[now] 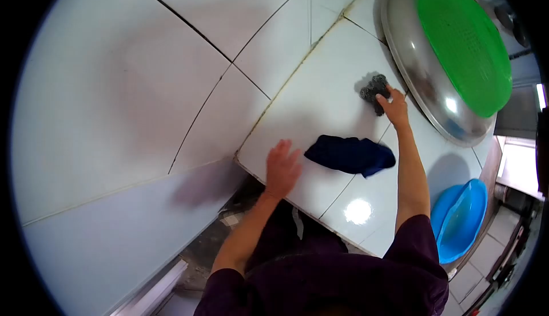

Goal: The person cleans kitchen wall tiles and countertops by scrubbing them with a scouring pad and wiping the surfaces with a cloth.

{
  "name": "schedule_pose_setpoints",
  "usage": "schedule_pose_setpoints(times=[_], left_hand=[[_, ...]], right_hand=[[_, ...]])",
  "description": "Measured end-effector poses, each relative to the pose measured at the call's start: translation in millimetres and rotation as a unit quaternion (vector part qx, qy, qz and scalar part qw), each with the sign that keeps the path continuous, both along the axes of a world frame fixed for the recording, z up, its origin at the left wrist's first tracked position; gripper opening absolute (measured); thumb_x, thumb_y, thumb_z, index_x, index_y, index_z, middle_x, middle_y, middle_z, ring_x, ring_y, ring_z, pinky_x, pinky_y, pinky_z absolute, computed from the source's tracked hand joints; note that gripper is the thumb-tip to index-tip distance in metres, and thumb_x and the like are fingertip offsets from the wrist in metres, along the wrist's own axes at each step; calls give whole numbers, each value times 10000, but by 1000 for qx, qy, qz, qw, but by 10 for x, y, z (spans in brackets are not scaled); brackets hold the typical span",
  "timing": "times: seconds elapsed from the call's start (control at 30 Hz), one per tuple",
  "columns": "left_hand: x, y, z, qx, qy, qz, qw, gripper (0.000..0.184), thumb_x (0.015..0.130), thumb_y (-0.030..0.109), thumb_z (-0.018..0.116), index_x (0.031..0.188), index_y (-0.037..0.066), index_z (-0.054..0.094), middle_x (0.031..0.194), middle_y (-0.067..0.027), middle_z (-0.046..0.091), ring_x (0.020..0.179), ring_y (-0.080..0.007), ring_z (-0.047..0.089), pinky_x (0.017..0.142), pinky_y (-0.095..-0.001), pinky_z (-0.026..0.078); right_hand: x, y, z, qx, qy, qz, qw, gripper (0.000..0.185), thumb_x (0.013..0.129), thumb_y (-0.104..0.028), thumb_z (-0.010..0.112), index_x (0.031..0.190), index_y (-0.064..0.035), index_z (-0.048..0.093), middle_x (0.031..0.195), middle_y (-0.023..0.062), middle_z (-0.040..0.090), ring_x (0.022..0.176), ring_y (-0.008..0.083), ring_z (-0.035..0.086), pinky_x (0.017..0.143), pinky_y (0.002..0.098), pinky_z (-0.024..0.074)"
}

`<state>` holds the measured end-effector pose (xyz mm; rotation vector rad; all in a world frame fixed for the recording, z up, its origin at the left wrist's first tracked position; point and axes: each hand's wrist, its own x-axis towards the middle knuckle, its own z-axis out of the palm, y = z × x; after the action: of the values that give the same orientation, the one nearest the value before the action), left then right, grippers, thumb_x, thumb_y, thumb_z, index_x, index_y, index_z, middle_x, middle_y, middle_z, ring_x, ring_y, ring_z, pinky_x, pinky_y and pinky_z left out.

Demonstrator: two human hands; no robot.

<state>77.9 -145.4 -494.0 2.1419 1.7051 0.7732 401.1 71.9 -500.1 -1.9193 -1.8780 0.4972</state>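
Observation:
My right hand point(394, 108) grips a dark grey steel wool scrubber point(374, 90) on the white tiled counter, near the large metal basin. Some of the scrubber is covered by my fingers. Between my two hands lies a crumpled navy blue cloth point(350, 154), which neither hand touches. My left hand point(283, 168), slightly blurred, is over the counter's near left corner, to the left of the cloth. Its fingers are loosely apart and nothing shows in them.
Beyond my right hand a large metal basin point(409, 64) leans with a green plastic basin point(466, 53) against it. A blue plastic basin point(477, 213) stands at the counter's right side. White wall tiles point(148, 87) rise on the left.

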Motion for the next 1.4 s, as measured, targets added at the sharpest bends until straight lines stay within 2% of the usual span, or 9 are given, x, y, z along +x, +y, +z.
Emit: schedule_pose_setpoints(times=[0.3, 0.57, 0.63, 0.73, 0.77, 0.83, 0.9, 1.13, 1.4], left_hand=[[-377, -34, -247, -68, 107, 30, 991, 470, 827, 256, 552, 1285, 167, 498, 1417, -85, 378, 1310, -299, 330, 1064, -466, 254], [-372, -33, -260, -59, 105, 26, 992, 452, 833, 261, 531, 1275, 167, 512, 1408, -98, 391, 1287, -325, 361, 1045, -478, 282], [-372, -59, -322, -70, 113, 32, 991, 446, 834, 255, 525, 1270, 163, 518, 1401, -104, 401, 1288, -326, 362, 1045, -484, 281], [-363, -30, -224, -51, 109, 29, 992, 437, 833, 244, 524, 1262, 159, 527, 1399, -108, 404, 1290, -325, 360, 1047, -488, 279], [-354, -48, -221, -51, 108, 28, 992, 437, 833, 244, 524, 1262, 159, 527, 1399, -108, 404, 1290, -325, 360, 1047, -488, 279], [-361, -34, -246, -56, 97, 29, 993, 438, 831, 240, 530, 1262, 160, 528, 1405, -104, 395, 1294, -321, 355, 1049, -488, 274], [-352, -65, -306, -56, 94, 35, 993, 442, 828, 236, 536, 1263, 160, 527, 1406, -101, 395, 1296, -319, 354, 1050, -486, 275], [-394, -77, -292, -32, 80, 29, 996, 459, 815, 209, 555, 1267, 138, 515, 1398, -97, 400, 1304, -295, 348, 1064, -458, 267], [-433, -118, -314, -12, 0, 37, 999, 497, 796, 210, 570, 1239, 15, 462, 1379, -175, 389, 1261, -356, 371, 1038, -489, 300]], right_hand=[[-1768, 520, -60, 229, -258, 203, 917, 276, 783, -162, 590, 1002, 5, 614, 1301, 185, 459, 1191, 317, 432, 932, 413, 403], [-2445, -900, -242, 2, -137, 334, 933, 265, 735, -140, 582, 964, -11, 619, 1010, 156, 605, 1011, 280, 573, 844, 417, 457], [-2184, -1017, -422, 265, 33, 397, 878, 183, 775, -149, 534, 906, -36, 593, 892, 131, 571, 882, 278, 551, 738, 441, 459], [-1871, -62, 35, -92, -185, 258, 944, 267, 802, -136, 542, 1017, 9, 604, 1119, 146, 598, 1061, 264, 554, 869, 390, 440], [-1700, -44, -1330, 222, -116, 172, 953, 310, 774, -128, 538, 1044, 20, 573, 1070, 161, 588, 1010, 263, 551, 849, 372, 442], [-2040, -275, -3, -112, -154, 260, 947, 265, 815, -116, 511, 1038, 1, 591, 1138, 148, 580, 1113, 290, 515, 909, 400, 410], [-2163, -1153, -200, 105, -54, 442, 889, 266, 829, -125, 487, 1038, 3, 590, 1133, 175, 576, 1102, 314, 521, 924, 416, 412], [-1384, -303, -196, 153, -196, 131, 960, 301, 789, -148, 575, 1056, -11, 589, 1118, 190, 585, 1064, 333, 539, 903, 445, 427], [-2612, -375, -165, 194, -78, 213, 954, 53, 742, -104, 547, 762, -73, 586, 849, 114, 549, 838, 287, 543, 701, 435, 431]])
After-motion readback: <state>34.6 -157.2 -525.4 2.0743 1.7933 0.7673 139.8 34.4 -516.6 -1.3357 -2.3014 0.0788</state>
